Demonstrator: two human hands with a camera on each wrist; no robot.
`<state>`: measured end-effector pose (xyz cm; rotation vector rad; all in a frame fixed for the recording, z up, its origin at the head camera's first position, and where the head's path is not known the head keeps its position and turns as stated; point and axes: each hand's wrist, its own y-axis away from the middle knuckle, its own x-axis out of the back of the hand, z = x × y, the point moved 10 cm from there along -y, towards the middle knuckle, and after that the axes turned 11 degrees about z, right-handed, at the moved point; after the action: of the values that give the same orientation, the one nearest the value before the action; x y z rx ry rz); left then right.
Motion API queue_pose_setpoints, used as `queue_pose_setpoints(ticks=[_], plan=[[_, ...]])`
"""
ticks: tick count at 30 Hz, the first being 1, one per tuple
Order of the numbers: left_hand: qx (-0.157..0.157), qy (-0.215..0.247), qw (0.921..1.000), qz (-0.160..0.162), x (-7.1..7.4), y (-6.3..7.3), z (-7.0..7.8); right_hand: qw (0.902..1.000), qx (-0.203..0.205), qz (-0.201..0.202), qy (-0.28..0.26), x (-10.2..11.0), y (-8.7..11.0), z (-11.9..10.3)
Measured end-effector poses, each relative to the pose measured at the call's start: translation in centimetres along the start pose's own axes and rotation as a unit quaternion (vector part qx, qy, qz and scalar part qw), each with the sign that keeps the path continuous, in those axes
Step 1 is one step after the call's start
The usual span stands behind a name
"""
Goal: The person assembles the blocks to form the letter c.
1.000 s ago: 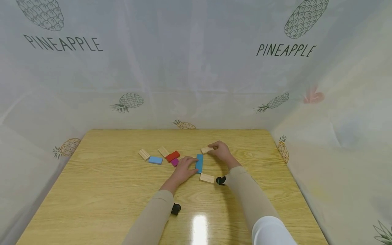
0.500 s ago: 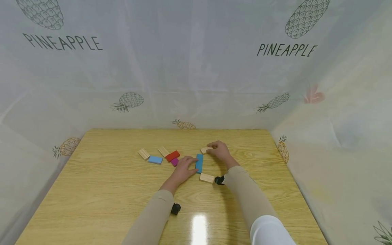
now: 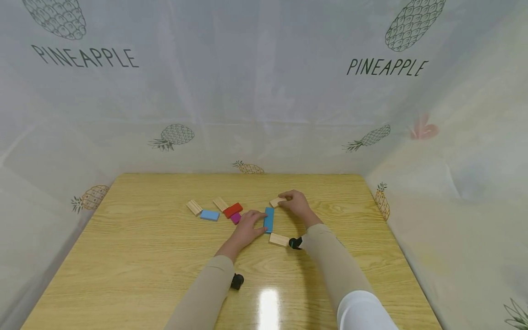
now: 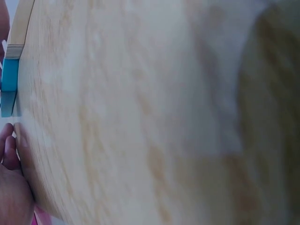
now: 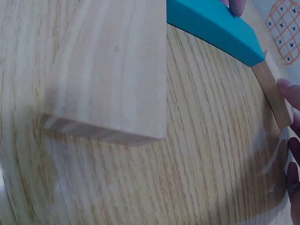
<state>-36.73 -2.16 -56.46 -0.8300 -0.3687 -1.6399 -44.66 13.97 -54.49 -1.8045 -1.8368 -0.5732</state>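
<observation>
One plain wooden block (image 3: 275, 202) sits lower-centre of frame, pinched by right hand (image 3: 297, 203) | teal block (image 3: 269, 220) adjoins | left hand (image 3: 247, 226), fingers wide, apparently steadies it | uneven right-hand push could skew both

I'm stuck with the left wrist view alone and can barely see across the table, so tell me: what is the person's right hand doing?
Observer: The right hand pinches a plain wooden block at the far end of the teal block.

Operator: I catch a sliver of a magenta block near the left hand. What lies just beyond it?

Observer: A red block.

Operator: Any other coloured block farther left?

Observer: Yes, a light blue block lies flat there.
</observation>
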Motion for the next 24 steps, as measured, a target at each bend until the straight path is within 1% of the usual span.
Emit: queue_pose_setpoints(ticks=[5, 12, 15, 17, 18, 21, 24], plan=[[0.003, 0.002, 1.0, 0.002, 0.0, 0.1, 0.1, 1.0, 0.001, -0.002, -0.003, 0.0, 0.0, 0.1], [-0.01, 0.012, 0.9999, 0.005, 0.2, 0.1, 0.4, 0.9999, 0.003, -0.006, -0.01, 0.1, 0.2, 0.1], [-0.004, 0.013, 0.9999, 0.002, 0.2, 0.1, 0.3, 0.9999, 0.003, -0.006, -0.012, 0.3, 0.4, 0.0], [0.006, 0.018, 0.9998, -0.003, 0.2, 0.1, 0.2, 0.9999, 0.002, -0.006, -0.013, 0.5, 0.5, -0.1], [0.013, 0.023, 0.9997, -0.003, 0.2, 0.1, 0.1, 0.9999, 0.003, -0.004, -0.014, 0.6, 0.5, -0.2], [0.026, 0.058, 0.998, 0.004, 0.7, 0.1, 0.3, 0.9998, 0.001, 0.002, -0.021, 1.1, 0.7, -0.4], [0.037, 0.099, 0.9942, 0.021, 1.4, 0.3, 0.3, 0.9997, 0.002, 0.013, -0.021, 1.5, 0.9, -0.8]])
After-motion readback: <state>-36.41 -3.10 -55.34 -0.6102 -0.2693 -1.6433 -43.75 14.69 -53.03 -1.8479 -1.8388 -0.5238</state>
